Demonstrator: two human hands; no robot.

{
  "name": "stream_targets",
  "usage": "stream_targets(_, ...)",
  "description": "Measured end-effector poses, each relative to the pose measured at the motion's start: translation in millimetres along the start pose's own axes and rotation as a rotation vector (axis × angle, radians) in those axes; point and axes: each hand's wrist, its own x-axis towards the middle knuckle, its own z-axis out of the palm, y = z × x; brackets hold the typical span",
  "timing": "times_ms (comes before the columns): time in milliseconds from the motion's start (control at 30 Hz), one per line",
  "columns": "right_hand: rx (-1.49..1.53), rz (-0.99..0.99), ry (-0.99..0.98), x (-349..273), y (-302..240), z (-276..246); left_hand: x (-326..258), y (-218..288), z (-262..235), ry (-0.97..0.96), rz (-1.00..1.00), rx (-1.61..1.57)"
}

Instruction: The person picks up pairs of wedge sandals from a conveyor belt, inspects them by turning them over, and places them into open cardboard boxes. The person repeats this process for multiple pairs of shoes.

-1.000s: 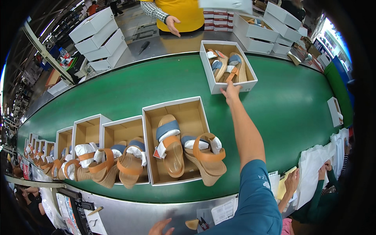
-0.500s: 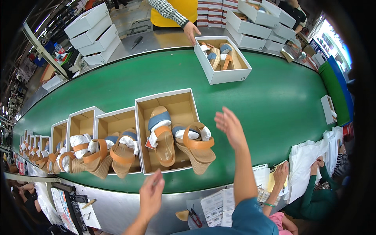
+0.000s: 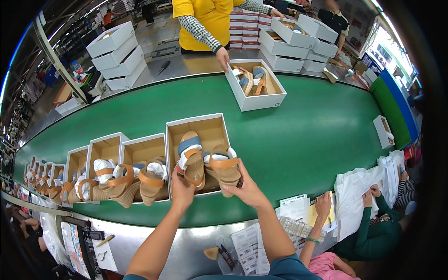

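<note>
On the steel bench [image 3: 189,235] lie one red and dark hand tool [image 3: 226,257] and one tan piece [image 3: 211,253], with printed sheets [image 3: 246,245] beside them.

Two bare hands reach over the belt's near edge. The right hand [image 3: 251,189] has a narrow grip on the heel of the right-hand sandal [image 3: 225,173], thumb across the sole's end and fingers along its right side. The left hand [image 3: 183,190] is curved against the left side of the left-hand sandal [image 3: 190,158], close to its heel; whether it has closed on it I cannot tell.

So the two sandals lie between the hands, side by side, toes pointing away. Each has a tan strap, a blue band and white stuffing. Their toes are in one open white box [image 3: 198,122], their heels toward its near wall.

To its left, more open boxes holding sandals run in a row; three stand closest, and the far ones are too small to count.

Across the green belt [image 3: 308,116] stands one white box [image 3: 261,102] with two sandals inside, a hand [image 3: 223,58] of a person in yellow at its corner. Behind, at left, is a stack of four white boxes [image 3: 116,55].
</note>
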Motion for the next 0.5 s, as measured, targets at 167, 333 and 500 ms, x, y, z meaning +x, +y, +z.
stream_targets(167, 0.209, 0.262, 0.202, -4, -20, 22, 34, 8, 12, -0.138, -0.393, -0.440)
stream_targets(333, 0.657, 0.246, 0.083, 9, -22, 15, 61, -22, 18, -0.136, -0.548, -0.622)
stream_targets(500, 0.659, 0.337, 0.134, 18, -33, 22, 59, -17, 27, -0.036, -0.409, -0.677)
